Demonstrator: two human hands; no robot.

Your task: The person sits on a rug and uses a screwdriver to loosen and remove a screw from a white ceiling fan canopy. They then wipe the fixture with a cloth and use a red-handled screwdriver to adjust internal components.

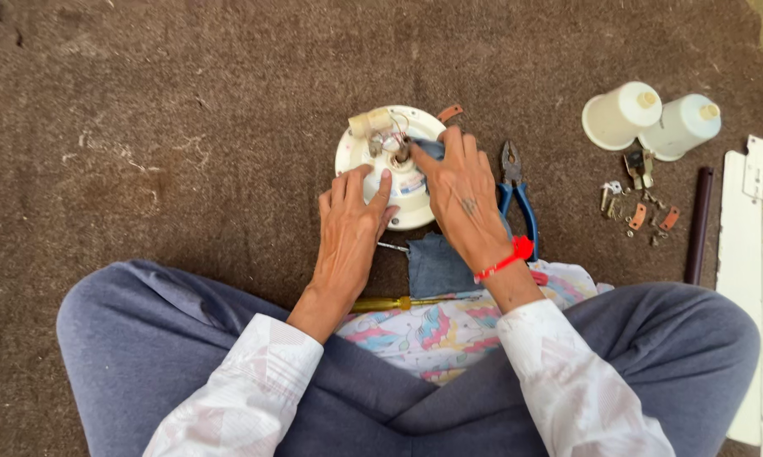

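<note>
A round white metal fan motor housing (403, 182) is being steadied by the open left hand (352, 220), while a blue denim cloth (436, 262) is apparently being pinched against it by the right hand (459, 190).

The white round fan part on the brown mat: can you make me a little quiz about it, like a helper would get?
1. True or false: both hands touch the white round fan part.
2. What lies just right of the right hand? A) blue-handled pliers B) a hammer C) a paintbrush
3. Fill in: the right hand presses a blue ___ against the part's middle.

Key
1. True: the left hand rests on its rim, the right hand on its centre.
2. A: the pliers lie on the brown mat beside the hand.
3. Cloth: its other end trails toward the lap, near a yellow-handled screwdriver.
</note>
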